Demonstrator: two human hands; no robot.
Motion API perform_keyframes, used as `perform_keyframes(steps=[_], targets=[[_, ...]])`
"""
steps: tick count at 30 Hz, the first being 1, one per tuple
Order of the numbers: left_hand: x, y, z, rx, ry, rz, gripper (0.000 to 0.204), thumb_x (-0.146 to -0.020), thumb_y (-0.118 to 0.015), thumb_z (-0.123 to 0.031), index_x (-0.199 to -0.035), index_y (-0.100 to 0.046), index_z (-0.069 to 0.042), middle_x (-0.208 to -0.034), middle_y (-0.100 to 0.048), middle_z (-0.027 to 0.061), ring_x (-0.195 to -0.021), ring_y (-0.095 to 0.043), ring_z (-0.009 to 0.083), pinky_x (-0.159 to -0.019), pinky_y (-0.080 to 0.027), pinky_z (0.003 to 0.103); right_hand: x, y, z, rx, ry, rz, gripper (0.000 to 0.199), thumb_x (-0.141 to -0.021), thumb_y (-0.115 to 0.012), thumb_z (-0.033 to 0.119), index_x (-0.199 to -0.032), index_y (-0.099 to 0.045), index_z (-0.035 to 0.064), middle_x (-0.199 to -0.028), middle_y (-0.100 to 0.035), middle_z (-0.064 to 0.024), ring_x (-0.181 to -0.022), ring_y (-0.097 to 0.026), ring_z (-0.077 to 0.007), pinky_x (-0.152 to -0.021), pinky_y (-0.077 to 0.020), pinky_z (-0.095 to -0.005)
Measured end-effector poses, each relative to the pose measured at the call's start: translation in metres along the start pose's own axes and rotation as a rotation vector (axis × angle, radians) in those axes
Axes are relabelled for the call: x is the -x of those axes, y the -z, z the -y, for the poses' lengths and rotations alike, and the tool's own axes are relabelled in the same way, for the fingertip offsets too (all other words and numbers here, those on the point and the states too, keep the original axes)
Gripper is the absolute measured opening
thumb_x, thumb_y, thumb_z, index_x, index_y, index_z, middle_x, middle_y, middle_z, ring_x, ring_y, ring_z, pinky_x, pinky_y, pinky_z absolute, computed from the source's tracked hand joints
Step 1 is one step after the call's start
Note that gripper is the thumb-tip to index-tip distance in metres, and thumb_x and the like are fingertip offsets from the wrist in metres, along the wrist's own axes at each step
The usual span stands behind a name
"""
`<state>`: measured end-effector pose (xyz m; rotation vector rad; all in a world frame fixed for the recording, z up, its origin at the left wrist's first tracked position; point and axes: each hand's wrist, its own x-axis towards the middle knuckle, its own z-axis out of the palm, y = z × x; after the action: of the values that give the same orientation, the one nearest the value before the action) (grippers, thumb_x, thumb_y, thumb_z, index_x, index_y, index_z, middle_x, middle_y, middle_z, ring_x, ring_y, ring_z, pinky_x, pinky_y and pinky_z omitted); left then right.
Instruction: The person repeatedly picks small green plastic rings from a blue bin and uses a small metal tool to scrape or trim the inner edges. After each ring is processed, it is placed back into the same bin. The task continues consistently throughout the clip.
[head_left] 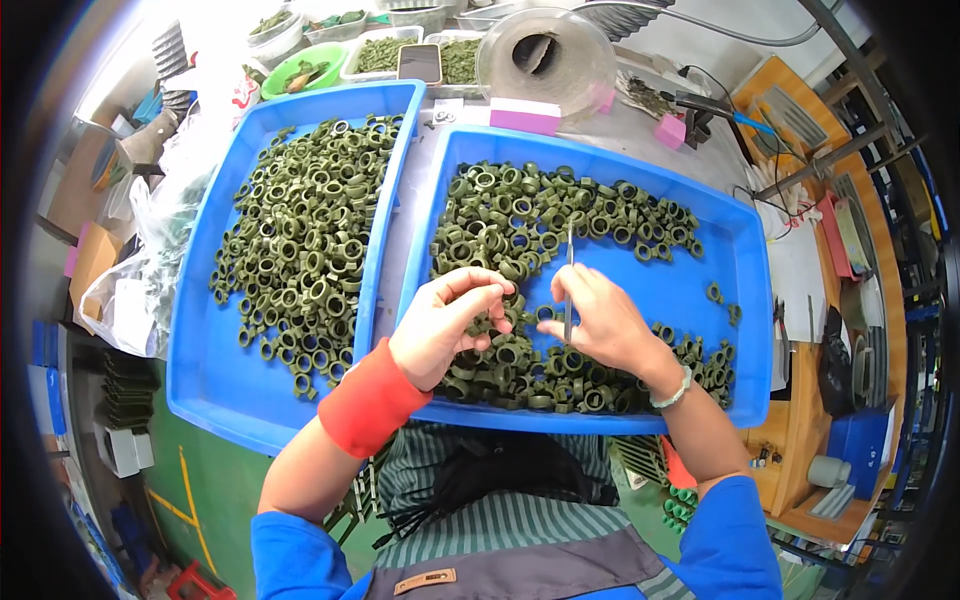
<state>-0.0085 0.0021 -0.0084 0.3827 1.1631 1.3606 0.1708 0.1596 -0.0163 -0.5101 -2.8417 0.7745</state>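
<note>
My left hand (450, 318), with a red wristband (372, 398), is closed over the right-hand blue tray (640, 290). Its fingers are curled, with a small dark green ring at the fingertips, partly hidden by them. Just to the right, my right hand (608, 322) grips a slim metal tool (569, 250), thin and blade-like, pointing away from me; its exact kind is hard to make out. Both hands are apart. Many green rings (530, 195) lie along the tray's far side, and others (560, 380) are heaped along its near side.
A second blue tray (205, 370) on the left holds a large pile of green rings (300, 230). Behind stand a phone (420, 63), a pink block (525, 116), a round clear container (548, 60), a green bowl (302, 70) and tubs of small green parts (385, 53).
</note>
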Motion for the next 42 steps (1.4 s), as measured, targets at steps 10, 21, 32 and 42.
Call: perform_keyframes(steps=[10,21,32,42], targets=[[0.001,-0.001,0.005,-0.172,-0.116,0.057,0.029,-0.094,-0.066,-0.012,-0.123,-0.063,-0.006,-0.089,-0.061,-0.0016,-0.075,-0.057,0.0049,-0.058,-0.044,0.020,0.002,0.000,0.005,-0.361,-0.028,-0.082,0.022,-0.081,-0.070,0.002,-0.093,-0.052,0.0035,-0.091,-0.061,-0.0117,-0.079,-0.063,-0.0270,-0.072,-0.0514,-0.0364],[0.004,-0.006,0.003,-0.332,-0.211,0.069,0.026,-0.094,-0.069,-0.015,-0.117,-0.067,-0.002,-0.088,-0.065,-0.0007,-0.071,-0.058,0.0035,-0.058,-0.046,0.018,0.001,-0.001,0.030,-0.627,0.093,-0.313,0.028,-0.081,-0.080,0.005,-0.095,-0.055,0.0042,-0.094,-0.064,-0.0064,-0.080,-0.062,-0.0145,-0.070,-0.0520,-0.0287],[0.008,-0.013,-0.004,-0.268,-0.061,0.121,0.027,-0.094,-0.070,-0.016,-0.118,-0.067,-0.002,-0.079,-0.062,-0.0011,-0.066,-0.053,0.0038,-0.056,-0.042,0.020,0.006,0.006,0.024,-0.859,-0.122,-0.154,0.019,-0.099,-0.061,0.011,-0.113,-0.065,-0.0014,-0.090,-0.067,-0.0042,-0.075,-0.063,-0.0094,-0.068,-0.0517,-0.0235],[0.005,-0.008,-0.002,0.043,-0.147,0.150,0.032,-0.095,-0.066,-0.010,-0.126,-0.062,-0.004,-0.095,-0.064,-0.0015,-0.076,-0.056,0.0052,-0.061,-0.042,0.019,0.002,0.007,0.029,-0.355,0.264,-0.407,0.021,-0.085,-0.075,0.000,-0.104,-0.067,0.0023,-0.096,-0.071,-0.0104,-0.083,-0.071,-0.0211,-0.073,-0.0586,-0.0309]])
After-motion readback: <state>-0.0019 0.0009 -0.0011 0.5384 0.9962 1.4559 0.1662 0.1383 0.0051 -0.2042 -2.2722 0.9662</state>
